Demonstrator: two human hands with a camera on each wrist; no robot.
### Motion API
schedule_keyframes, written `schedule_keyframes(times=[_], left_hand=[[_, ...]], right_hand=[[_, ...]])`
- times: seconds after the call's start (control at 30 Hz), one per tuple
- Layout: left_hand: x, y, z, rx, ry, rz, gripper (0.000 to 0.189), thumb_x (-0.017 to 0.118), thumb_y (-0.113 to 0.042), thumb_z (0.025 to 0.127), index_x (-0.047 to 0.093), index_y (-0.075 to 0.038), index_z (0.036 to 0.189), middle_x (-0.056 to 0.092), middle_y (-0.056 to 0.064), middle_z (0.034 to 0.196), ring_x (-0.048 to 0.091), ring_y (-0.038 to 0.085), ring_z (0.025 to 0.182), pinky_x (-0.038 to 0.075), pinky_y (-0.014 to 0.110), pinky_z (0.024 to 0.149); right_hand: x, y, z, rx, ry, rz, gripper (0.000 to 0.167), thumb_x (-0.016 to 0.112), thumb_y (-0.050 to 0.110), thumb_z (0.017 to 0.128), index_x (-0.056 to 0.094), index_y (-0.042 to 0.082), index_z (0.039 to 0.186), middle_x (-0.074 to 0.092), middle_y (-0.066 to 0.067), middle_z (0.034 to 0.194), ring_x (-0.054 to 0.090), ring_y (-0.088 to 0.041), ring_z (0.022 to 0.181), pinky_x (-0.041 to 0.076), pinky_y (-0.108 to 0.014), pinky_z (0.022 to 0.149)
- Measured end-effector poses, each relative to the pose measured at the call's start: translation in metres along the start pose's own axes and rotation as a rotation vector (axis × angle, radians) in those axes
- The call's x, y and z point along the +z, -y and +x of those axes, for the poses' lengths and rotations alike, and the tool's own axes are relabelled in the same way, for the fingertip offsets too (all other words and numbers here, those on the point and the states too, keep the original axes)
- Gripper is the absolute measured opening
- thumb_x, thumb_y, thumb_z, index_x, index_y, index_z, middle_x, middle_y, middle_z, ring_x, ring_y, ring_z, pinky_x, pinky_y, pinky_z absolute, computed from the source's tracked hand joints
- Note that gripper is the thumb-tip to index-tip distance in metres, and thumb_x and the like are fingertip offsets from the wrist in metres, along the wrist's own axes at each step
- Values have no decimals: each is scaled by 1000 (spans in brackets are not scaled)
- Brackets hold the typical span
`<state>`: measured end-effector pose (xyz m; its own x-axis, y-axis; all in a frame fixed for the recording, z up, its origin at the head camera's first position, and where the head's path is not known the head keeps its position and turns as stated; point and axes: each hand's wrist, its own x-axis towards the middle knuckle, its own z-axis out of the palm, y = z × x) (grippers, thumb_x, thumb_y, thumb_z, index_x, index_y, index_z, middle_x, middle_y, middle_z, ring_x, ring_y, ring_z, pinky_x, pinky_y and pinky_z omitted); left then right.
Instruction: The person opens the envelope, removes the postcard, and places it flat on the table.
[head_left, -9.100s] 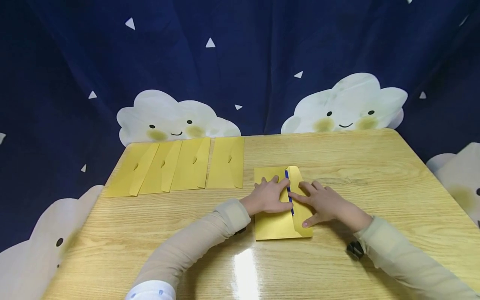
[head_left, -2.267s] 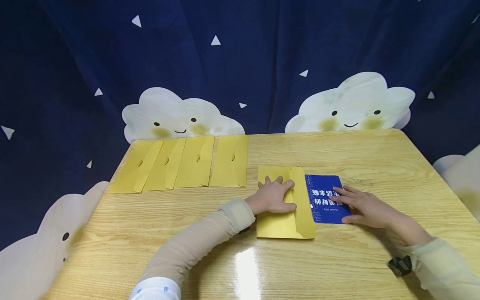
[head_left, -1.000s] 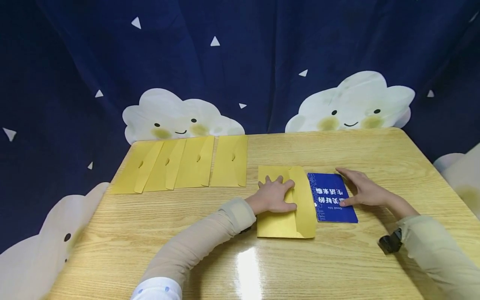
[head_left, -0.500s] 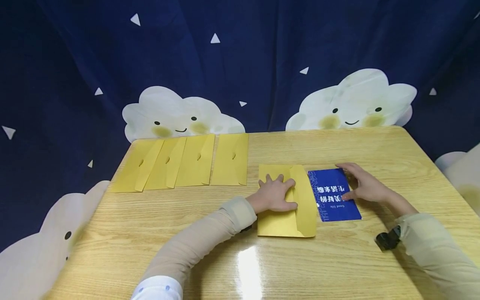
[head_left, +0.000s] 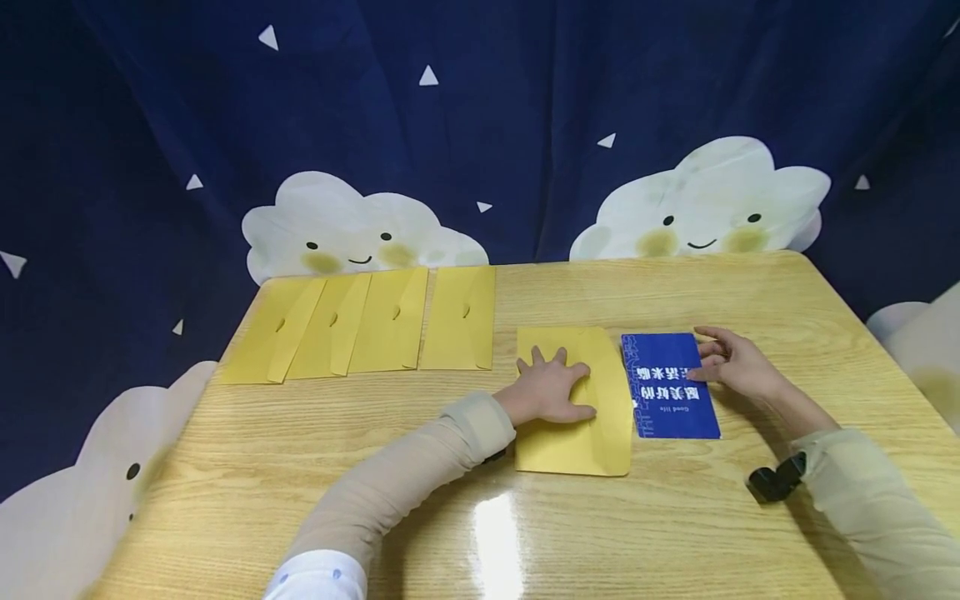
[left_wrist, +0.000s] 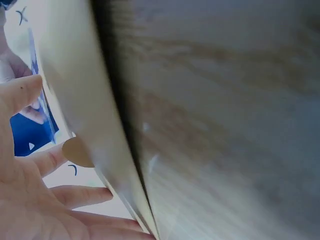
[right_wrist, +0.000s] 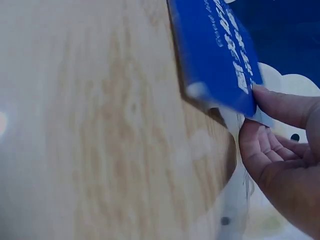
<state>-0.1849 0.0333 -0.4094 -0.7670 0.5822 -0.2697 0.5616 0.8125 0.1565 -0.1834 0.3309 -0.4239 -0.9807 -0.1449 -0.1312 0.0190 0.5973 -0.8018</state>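
Note:
Fingers spread wide, my left hand (head_left: 549, 388) rests flat on a yellow paper envelope (head_left: 551, 450), whose flap side faces right. Beside that flap is a blue booklet (head_left: 667, 408) with white Chinese characters and the words "Good life". My right hand (head_left: 738, 367) pinches the booklet by its right edge. The right wrist view has the thumb (right_wrist: 282, 106) on the blue cover (right_wrist: 215, 65) and the other fingers curled beneath, with that edge raised off the table. In the left wrist view, the left fingers (left_wrist: 80, 195) lie along the envelope (left_wrist: 75, 75).
Several closed yellow envelopes (head_left: 457, 333) lie in a row at the back left of the wooden table (head_left: 420, 500). A dark blue curtain (head_left: 525, 108) with smiling clouds hangs behind the table's back edge. Black wrist cameras (head_left: 776, 479) are strapped to the sleeves.
The blue booklet, earlier mostly inside the envelope, came out to the right. My right hand, earlier flat on it, now pinches its right edge. My left hand stayed on the envelope.

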Motion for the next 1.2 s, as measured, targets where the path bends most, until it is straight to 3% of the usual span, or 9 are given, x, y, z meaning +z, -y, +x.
schedule_keyframes(times=[0.13, 0.3, 0.57, 0.83, 0.97, 1.2], left_hand=[[1, 0, 1, -8, 18, 21, 65, 51, -57, 83, 36, -28, 140, 28, 15, 145, 23, 53, 125, 31, 64, 91], [1, 1, 0, -10, 22, 7, 69, 52, -55, 83, 30, -28, 143, 23, 14, 147, 20, 49, 129, 29, 61, 94], [-2, 13, -20, 75, -74, -33, 66, 56, -46, 85, 35, -18, 140, 29, 17, 144, 27, 44, 128, 33, 58, 93], [-3, 30, -54, 154, -56, -84, 62, 60, -40, 84, 40, -17, 138, 33, 17, 142, 30, 43, 127, 33, 57, 94], [1, 35, -69, 167, -26, -49, 61, 61, -42, 84, 41, -20, 138, 32, 16, 143, 28, 43, 128, 31, 61, 92], [8, 38, -81, 187, -45, 78, 73, 63, -53, 78, 40, -19, 138, 36, 15, 141, 31, 41, 127, 31, 61, 93]], right_hand=[[-1, -4, -2, 25, 22, 70, 73, 65, 11, 84, 22, -12, 138, 56, -14, 92, 57, -7, 70, 50, -27, 59], [-2, -7, -5, 61, 26, 119, 72, 63, 20, 87, 23, -15, 136, 62, -3, 84, 61, -6, 72, 53, -29, 64], [-1, -10, -12, 85, -3, 328, 62, 60, 17, 89, 28, -18, 130, 66, 10, 79, 64, -8, 72, 53, -28, 64], [-2, -8, -18, 141, 4, 560, 28, 63, 12, 86, 46, 3, 106, 68, 2, 77, 65, -13, 66, 53, -28, 57], [-3, -7, -20, 151, 19, 604, 29, 62, 10, 87, 43, 4, 107, 67, 1, 76, 65, -13, 64, 53, -29, 56], [-5, -9, -25, 171, 22, 618, 32, 61, 11, 87, 39, 4, 110, 67, 0, 77, 65, -14, 63, 53, -29, 56]])
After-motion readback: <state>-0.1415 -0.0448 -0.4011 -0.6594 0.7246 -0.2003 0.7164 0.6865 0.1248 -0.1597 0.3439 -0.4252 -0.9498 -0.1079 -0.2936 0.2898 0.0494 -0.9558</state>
